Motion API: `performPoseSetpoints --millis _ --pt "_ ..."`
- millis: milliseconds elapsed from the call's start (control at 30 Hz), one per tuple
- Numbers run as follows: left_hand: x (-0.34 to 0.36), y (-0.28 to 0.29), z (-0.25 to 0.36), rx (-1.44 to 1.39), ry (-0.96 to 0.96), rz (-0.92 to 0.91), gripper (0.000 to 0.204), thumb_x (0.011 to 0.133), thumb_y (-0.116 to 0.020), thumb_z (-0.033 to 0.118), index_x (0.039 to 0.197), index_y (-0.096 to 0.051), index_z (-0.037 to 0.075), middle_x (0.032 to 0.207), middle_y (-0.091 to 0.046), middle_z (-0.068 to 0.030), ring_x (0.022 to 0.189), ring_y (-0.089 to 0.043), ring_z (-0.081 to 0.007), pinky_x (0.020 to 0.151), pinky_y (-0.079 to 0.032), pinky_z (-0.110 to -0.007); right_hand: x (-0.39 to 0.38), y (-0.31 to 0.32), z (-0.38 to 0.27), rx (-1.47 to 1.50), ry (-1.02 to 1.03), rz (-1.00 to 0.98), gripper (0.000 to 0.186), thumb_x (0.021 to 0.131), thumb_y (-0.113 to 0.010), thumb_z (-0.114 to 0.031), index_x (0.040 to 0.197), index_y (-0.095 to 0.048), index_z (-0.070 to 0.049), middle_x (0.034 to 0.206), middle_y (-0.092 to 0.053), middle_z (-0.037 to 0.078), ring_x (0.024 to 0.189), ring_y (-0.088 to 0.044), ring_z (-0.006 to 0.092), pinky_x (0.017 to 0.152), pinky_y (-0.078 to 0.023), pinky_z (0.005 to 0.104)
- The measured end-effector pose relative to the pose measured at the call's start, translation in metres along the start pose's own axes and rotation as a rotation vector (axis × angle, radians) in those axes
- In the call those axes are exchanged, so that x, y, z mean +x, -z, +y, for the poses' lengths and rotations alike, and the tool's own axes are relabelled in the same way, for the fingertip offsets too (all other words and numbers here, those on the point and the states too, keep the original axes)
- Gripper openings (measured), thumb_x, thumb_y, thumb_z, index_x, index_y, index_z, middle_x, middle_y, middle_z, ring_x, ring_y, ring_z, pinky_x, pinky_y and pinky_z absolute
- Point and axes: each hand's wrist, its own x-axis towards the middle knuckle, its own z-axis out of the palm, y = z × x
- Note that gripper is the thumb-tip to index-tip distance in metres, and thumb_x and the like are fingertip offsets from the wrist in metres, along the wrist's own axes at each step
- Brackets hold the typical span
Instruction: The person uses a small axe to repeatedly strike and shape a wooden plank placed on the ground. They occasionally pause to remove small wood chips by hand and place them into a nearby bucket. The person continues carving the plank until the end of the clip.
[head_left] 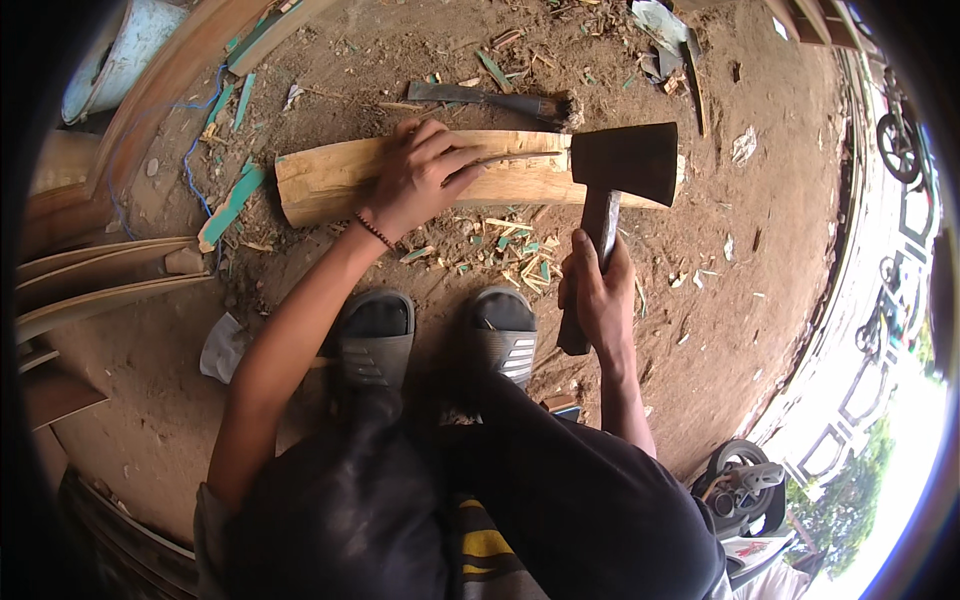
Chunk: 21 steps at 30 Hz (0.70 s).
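A pale split log (320, 180) lies crosswise on the dirt in front of my feet. My left hand (425, 170) rests over it with curled fingers, pinching a thin dark strip (520, 157) that runs along the wood toward the right. My right hand (600, 290) is closed round the handle of a hatchet (625, 160), whose broad dark head is over the log's right part; whether it touches the wood I cannot tell. A long dark bladed tool (460, 93) with a frayed end lies just beyond the log.
Stacked boards (110, 270) and a pale blue container (105, 55) are at the left, with a blue cord (190, 160) nearby. Green and yellow wood chips (515, 250) litter the ground around my sandalled feet (375, 335). Motorbike wheels (735, 475) and metal grilles (830, 440) show at the right.
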Motion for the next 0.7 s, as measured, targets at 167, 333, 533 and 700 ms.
performPoseSetpoints --millis 167,333,533,700 --pt "0.006 -0.003 0.008 0.082 0.037 0.030 0.011 0.079 -0.079 0.011 0.088 -0.074 0.009 0.089 -0.067 0.0002 0.091 -0.061 -0.0191 0.086 -0.043 -0.037 -0.005 0.007 0.007 0.027 -0.069 0.015 0.027 0.102 -0.058 -0.029 0.098 -0.055 -0.002 0.064 -0.055 0.001 0.053 -0.054 0.0095 0.047 -0.043 0.0271" --pt "0.021 -0.012 0.003 0.083 0.034 0.035 0.013 0.080 -0.078 0.010 0.090 -0.071 0.010 0.091 -0.068 0.0013 0.091 -0.061 -0.0178 0.086 -0.044 -0.036 -0.007 0.011 0.019 0.036 -0.040 0.029 0.027 0.103 -0.058 -0.031 0.091 -0.052 -0.007 0.062 -0.055 0.001 0.046 -0.053 0.0096 0.041 -0.042 0.0250" --pt "0.019 -0.018 -0.004 -0.073 0.105 0.010 0.006 0.077 -0.081 0.013 0.079 -0.075 0.013 0.086 -0.071 0.0039 0.091 -0.062 -0.0155 0.088 -0.041 -0.033 -0.002 0.006 0.007 -0.001 -0.062 0.058 0.028 0.103 -0.058 -0.031 0.093 -0.053 -0.006 0.063 -0.055 0.001 0.046 -0.054 0.0096 0.042 -0.042 0.0252" --pt "0.019 -0.014 -0.006 -0.074 0.110 -0.055 0.005 0.079 -0.080 0.014 0.079 -0.075 0.013 0.087 -0.071 0.0040 0.094 -0.062 -0.0169 0.089 -0.042 -0.033 0.010 0.008 -0.010 -0.076 0.031 0.006 0.034 0.101 -0.059 -0.032 0.103 -0.054 0.001 0.066 -0.058 0.005 0.053 -0.055 0.0107 0.047 -0.043 0.0280"
